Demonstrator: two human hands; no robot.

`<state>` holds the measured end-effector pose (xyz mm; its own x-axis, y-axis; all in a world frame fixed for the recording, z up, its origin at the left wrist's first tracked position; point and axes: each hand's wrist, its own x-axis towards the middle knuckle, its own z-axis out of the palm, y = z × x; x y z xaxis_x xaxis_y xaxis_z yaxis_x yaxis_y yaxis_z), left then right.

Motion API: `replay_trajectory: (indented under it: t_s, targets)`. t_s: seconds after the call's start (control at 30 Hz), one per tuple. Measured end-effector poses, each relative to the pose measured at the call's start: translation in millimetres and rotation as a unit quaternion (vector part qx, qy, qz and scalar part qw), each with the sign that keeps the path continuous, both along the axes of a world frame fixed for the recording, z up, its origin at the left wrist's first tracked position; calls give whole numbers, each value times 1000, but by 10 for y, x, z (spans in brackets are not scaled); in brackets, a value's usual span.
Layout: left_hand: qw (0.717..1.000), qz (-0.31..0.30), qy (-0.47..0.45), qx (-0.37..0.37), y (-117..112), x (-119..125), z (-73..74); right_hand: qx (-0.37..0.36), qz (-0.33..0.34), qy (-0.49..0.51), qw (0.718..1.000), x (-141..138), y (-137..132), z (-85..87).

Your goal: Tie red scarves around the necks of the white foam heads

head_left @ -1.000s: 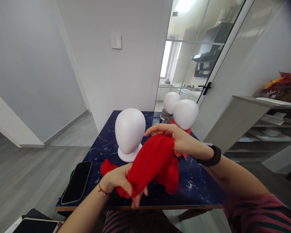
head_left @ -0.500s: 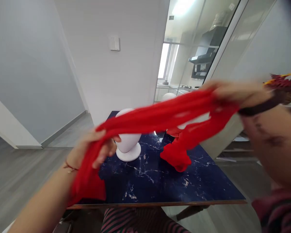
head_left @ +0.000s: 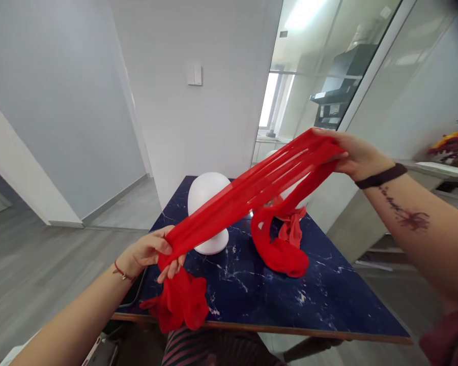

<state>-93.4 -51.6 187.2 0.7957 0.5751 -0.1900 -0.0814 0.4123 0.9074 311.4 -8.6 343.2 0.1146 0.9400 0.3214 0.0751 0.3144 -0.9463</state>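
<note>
and here on the left, the phone [head_left: 132, 295] peeks out, half hidden under your wrist, and your left hand [head_left: 150, 250] has the red scarf [head_left: 248, 195] pinched between thumb and fingers, one tail [head_left: 183, 303] spilling below it at the near edge of the table [head_left: 248, 297]. a moment ago this was a narrow, blurred rope; now it's pulled out into a wide, flat band, climbing to the right, and the bunched folds look mostly opened, which suggests the cloth is getting straightened. it crosses in front of the white foam head [head_left: 206, 190], and whether they touch, i can't tell. nothing is wound around that head. further right, the other end loops down low to the table, with a coral cloth [head_left: 293, 226] behind it. and far right, higher up, your right hand [head_left: 356, 154] grasps the scarf's upper stretch, fingers closed on the gathered edge, showing sheer gaps between the pleats.
</note>
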Motion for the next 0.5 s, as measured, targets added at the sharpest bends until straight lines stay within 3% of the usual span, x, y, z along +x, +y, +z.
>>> replay_trajectory:
  t_s: [0.1, 0.17, 0.27, 0.33, 0.4, 0.5]
  targets:
    - [1000, 12, -6, 27, 25, -168, -122, -34, 53, 76, 995, 56, 159, -111]
    - [998, 46, -29, 31, 70, -335, -180, -24, 43, 106, 993, 70, 260, -153]
    - [980, 146, -123, 51, 172, -565, -255, -30, 96, 138, 985, 51, 458, -192]
    - [946, 232, -217, 69, 281, -648, -227, -9, 180, 169, 969, 10, 658, -185]
    - [895, 312, -311, 66, 436, -648, -107, 4, 227, 192, 955, -74, 912, -168]
    - [816, 396, -421, 30, 751, -509, 112, 14, 200, 194, 960, -295, 1291, -259]
